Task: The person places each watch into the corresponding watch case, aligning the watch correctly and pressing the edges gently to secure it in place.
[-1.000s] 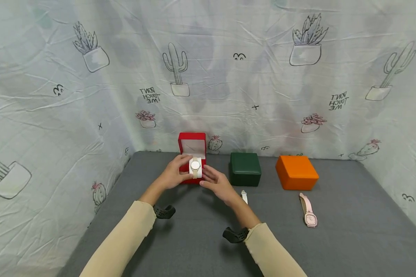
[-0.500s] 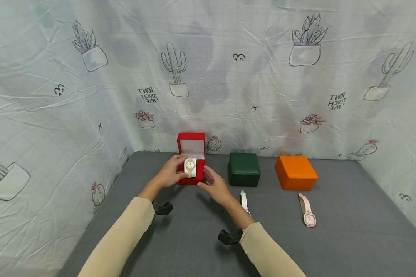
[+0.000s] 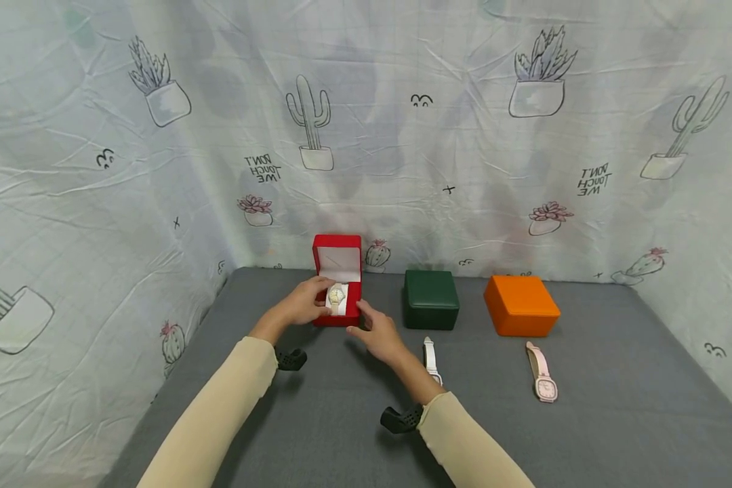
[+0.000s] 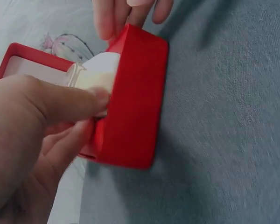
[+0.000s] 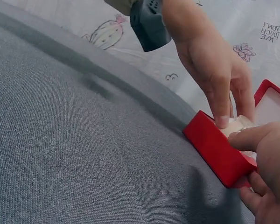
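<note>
A red watch box (image 3: pixel 355 298) stands with its lid up at the back left of the grey table. Inside its base sits a watch (image 3: pixel 336 294) with a pale gold band, wrapped on a white cushion (image 4: pixel 105 61). My left hand (image 3: pixel 299 305) pinches the watch and cushion from the left, thumb in front and fingers behind. Relaxed fingers of my right hand (image 3: pixel 383 339) are at the box's right side, its thumb reaching past the front edge. In the right wrist view, both hands (image 5: pixel 214 70) meet over the box, partly covering the cushion.
To the right stand a closed green box (image 3: pixel 431 299) and a closed orange box (image 3: pixel 522 305). A white-strapped watch (image 3: pixel 430 356) lies partly behind the right forearm. Farther right lies a pink watch (image 3: pixel 543 376). A cactus-print cloth (image 3: pixel 402 135) hangs behind the table.
The watch on its cushion has moved left and down into the red box base, with the left hand on it. My right hand has shifted slightly left and lower beside the box.
</note>
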Motion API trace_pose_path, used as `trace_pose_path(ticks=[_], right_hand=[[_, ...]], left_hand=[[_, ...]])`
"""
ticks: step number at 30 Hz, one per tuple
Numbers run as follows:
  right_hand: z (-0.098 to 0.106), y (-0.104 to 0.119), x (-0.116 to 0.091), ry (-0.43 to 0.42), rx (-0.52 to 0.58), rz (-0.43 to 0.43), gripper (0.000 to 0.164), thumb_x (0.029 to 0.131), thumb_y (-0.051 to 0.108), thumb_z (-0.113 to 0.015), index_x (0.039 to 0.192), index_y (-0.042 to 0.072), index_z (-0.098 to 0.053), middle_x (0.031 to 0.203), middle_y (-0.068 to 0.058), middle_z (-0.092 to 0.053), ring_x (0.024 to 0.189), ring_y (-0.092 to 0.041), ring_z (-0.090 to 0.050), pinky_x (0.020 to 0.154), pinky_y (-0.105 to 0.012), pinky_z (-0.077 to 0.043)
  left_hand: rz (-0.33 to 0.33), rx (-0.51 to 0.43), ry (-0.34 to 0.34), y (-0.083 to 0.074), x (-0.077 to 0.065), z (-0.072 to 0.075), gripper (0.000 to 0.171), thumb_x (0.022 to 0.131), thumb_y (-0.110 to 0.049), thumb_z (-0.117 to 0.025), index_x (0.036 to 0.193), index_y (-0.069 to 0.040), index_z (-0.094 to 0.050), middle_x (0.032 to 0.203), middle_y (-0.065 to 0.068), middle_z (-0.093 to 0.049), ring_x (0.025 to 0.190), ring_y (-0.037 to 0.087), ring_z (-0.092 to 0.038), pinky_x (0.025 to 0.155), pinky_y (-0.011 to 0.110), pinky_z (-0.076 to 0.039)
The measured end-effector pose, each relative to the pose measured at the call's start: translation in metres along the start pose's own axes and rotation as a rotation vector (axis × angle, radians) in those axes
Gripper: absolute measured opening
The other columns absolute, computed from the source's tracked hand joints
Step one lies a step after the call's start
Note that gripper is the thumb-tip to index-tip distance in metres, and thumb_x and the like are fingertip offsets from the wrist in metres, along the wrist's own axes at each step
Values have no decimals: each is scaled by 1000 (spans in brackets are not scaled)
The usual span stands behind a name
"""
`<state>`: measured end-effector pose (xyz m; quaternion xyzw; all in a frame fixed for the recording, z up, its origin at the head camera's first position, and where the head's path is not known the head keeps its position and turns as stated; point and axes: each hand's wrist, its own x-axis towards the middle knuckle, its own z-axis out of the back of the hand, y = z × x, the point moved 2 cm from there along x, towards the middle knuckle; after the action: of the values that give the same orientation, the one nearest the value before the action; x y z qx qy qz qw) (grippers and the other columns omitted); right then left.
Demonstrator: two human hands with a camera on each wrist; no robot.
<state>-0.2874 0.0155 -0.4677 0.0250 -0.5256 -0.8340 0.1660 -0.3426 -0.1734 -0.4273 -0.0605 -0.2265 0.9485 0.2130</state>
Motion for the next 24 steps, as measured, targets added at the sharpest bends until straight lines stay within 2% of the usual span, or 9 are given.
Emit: trace_pose_path(ticks=[8, 15, 20, 24], right_hand=[[-2, 1, 0, 16, -111, -18, 64, 91, 19, -66, 145, -2, -40, 153, -18, -36, 129, -33, -52, 103, -46, -46], [-3, 2, -1, 33, -146, -15, 63, 92, 18, -65, 145, -1, -39, 154, -17, -35, 136, -30, -44, 109, -46, -41], [-3, 0, -2, 45, -162, -30, 64, 92, 20, -65, 146, 1, -38, 155, -14, -34, 141, -28, -38, 114, -46, -34], [-1, 1, -3, 50, -175, -25, 63, 92, 21, -64, 146, 1, -38, 155, -14, -34, 141, -28, -37, 114, -47, -34]], left_hand=[[50, 54, 23, -2, 7, -5, 62, 87, -17, -66, 144, -2, -43, 147, 18, -45, 131, 34, -46, 108, 52, -39], [38, 111, 18, -4, 3, -4, 64, 90, -20, -65, 146, -2, -40, 150, 18, -42, 136, 36, -42, 112, 52, -36], [32, 147, -44, -10, -7, 0, 65, 88, -24, -68, 145, -7, -42, 150, 18, -41, 136, 36, -42, 110, 55, -37], [22, 235, -160, -18, -11, 6, 60, 89, -27, -67, 143, -10, -46, 146, 15, -46, 131, 33, -47, 106, 54, -42]])
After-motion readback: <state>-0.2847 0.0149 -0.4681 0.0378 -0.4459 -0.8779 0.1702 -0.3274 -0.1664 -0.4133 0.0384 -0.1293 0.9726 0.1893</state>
